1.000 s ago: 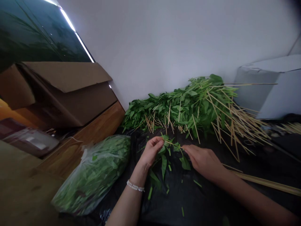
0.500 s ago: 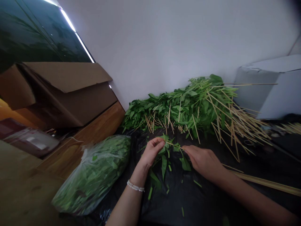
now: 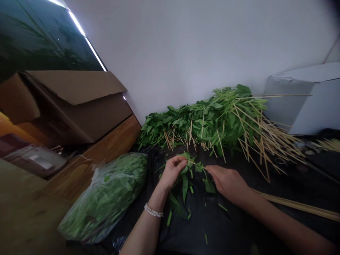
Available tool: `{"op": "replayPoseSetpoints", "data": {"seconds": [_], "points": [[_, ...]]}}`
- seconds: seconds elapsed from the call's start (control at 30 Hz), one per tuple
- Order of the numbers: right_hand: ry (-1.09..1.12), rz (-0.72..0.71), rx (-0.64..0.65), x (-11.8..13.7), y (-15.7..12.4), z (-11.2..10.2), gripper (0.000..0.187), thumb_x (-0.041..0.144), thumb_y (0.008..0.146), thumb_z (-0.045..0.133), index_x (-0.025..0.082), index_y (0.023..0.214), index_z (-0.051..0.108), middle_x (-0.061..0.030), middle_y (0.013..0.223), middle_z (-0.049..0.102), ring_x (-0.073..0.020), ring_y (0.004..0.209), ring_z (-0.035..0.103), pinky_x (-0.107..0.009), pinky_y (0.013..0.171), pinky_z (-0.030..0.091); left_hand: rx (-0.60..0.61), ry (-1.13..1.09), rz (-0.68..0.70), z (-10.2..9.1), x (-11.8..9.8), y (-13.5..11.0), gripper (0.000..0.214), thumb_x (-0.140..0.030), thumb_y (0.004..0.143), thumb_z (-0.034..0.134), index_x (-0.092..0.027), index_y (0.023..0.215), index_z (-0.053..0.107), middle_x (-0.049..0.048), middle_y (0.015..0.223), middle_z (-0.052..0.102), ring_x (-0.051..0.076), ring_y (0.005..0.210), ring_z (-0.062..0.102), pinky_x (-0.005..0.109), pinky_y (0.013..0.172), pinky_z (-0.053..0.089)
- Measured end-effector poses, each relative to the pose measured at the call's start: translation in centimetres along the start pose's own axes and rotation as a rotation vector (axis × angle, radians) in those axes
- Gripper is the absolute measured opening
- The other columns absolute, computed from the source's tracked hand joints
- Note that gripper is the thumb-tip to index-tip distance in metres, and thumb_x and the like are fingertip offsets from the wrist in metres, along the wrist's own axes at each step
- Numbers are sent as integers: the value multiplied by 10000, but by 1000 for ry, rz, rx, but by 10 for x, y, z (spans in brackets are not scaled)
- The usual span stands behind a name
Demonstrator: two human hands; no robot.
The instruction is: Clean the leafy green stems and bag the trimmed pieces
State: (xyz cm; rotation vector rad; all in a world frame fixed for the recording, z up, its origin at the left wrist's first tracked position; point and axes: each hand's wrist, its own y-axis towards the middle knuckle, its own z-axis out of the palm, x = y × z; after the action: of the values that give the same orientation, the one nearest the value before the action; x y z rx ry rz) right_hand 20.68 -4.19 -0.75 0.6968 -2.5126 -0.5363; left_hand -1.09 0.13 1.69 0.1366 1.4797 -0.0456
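My left hand (image 3: 171, 171), with a pearl bracelet on the wrist, is pinched round green leaves (image 3: 186, 177) bunched at its fingertips. My right hand (image 3: 228, 182) pinches the near end of a thin bamboo skewer (image 3: 195, 164) that runs through those leaves toward the left hand. Both hands hover just above a black plastic sheet (image 3: 225, 226). A few loose leaves and stem bits lie under them.
A long heap of skewered greens (image 3: 207, 122) lies against the white wall. A clear bag of leaves (image 3: 106, 194) sits at the left. Loose skewers (image 3: 300, 207) lie to the right. A cardboard box (image 3: 74, 102) stands at far left, a white box (image 3: 305, 99) at far right.
Barely anything differs: both hands have edged slightly upward and the left fingers have closed a little tighter on the leaves.
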Motion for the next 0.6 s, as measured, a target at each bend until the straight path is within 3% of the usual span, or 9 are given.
{"op": "replayPoseSetpoints", "data": {"seconds": [0.2, 0.6], "points": [[16, 33, 34, 2, 1, 0, 336, 119, 876, 347, 225, 1038, 621, -37, 812, 694, -174, 714, 656, -265, 609, 430, -33, 49, 45, 3, 1, -1, 315, -380, 642, 826, -126, 788, 711, 34, 715, 671, 96, 627, 543, 223, 622, 408], [-7, 24, 16, 3, 0, 1, 333, 129, 880, 366, 234, 1046, 635, -37, 818, 708, -177, 727, 673, -267, 625, 463, -17, -41, -43, -2, 5, 2, 309, -329, 589, 862, -109, 745, 711, 20, 644, 654, 81, 568, 542, 207, 579, 418]]}}
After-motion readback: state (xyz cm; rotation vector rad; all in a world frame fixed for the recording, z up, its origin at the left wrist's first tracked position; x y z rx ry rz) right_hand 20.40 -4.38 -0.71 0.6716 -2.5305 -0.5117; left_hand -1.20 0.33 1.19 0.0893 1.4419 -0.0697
